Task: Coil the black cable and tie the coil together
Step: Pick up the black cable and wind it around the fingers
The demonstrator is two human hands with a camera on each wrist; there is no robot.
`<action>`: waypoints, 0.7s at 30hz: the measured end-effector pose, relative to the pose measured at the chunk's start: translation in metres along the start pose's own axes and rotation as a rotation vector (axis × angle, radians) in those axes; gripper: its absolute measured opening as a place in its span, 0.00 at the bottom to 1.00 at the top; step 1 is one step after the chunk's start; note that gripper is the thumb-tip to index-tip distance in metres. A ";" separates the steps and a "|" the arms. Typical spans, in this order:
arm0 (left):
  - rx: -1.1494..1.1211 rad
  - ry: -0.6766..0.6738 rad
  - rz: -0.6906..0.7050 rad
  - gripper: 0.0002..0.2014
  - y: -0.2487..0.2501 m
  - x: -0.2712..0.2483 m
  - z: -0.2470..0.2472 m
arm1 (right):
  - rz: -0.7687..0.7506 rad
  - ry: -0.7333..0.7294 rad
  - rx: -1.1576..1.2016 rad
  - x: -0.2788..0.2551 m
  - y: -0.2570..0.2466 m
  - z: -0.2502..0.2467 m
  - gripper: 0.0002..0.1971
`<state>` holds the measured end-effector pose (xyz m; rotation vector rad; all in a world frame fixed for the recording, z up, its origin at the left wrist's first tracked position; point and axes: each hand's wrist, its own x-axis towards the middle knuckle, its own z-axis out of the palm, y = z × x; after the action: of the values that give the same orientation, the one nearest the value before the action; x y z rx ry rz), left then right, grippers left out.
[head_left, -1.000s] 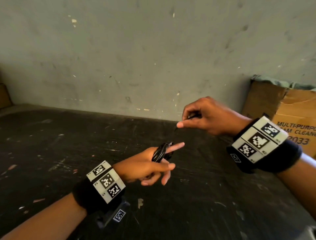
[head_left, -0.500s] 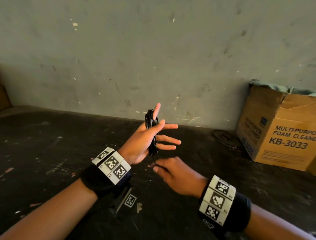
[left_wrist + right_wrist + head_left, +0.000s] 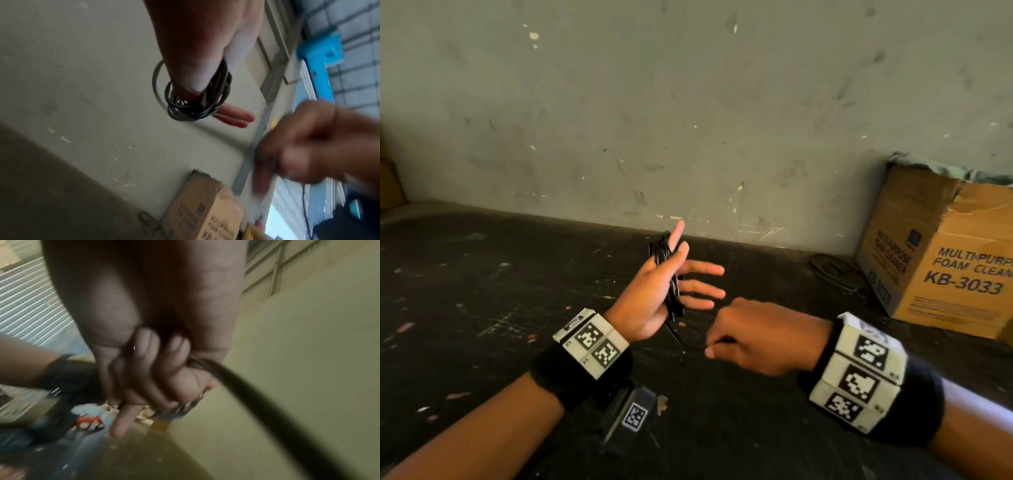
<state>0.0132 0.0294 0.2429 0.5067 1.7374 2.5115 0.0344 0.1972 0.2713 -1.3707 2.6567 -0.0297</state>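
The black cable (image 3: pixel 669 277) is wound in several loops round my left hand (image 3: pixel 698 270), which is raised above the dark table with its fingers straight and spread. The left wrist view shows the coil (image 3: pixel 191 110) looped round the thumb. A short free tail (image 3: pixel 681 337) runs down from the coil to my right hand (image 3: pixel 722 346), just below and right of the left. Its fingers are curled and pinch the tail. In the right wrist view the cable (image 3: pixel 246 394) leaves the closed right hand (image 3: pixel 160 369) and is blurred.
A cardboard box (image 3: pixel 941 260) printed "FOAM CLEANER KB-3033" stands at the back right against the grey wall (image 3: pixel 688 102). A dark flat ring (image 3: pixel 832 270) lies beside it. The black, scuffed table (image 3: pixel 482 308) stretches to the left. Another brown box (image 3: pixel 390 185) shows at the left edge.
My left hand has risen and turned upright with the coil. My right hand came down from high on the right to below the left hand, then drew the tail rightwards.
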 end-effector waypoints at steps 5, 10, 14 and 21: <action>-0.057 -0.024 -0.054 0.28 0.014 -0.004 -0.001 | 0.197 -0.060 -0.044 0.013 0.018 0.036 0.13; 0.081 -0.035 -0.108 0.30 0.009 -0.004 -0.006 | 0.112 -0.105 0.047 0.010 0.015 0.035 0.16; 0.223 -0.024 -0.122 0.32 -0.003 -0.004 -0.008 | 0.009 -0.058 0.073 0.005 -0.012 0.023 0.20; 0.478 -0.177 -0.182 0.32 -0.021 -0.017 -0.002 | 0.038 0.134 0.017 -0.007 -0.015 -0.024 0.07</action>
<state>0.0256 0.0320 0.2187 0.5403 2.1949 1.8648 0.0467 0.1926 0.2973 -1.3587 2.7835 -0.1451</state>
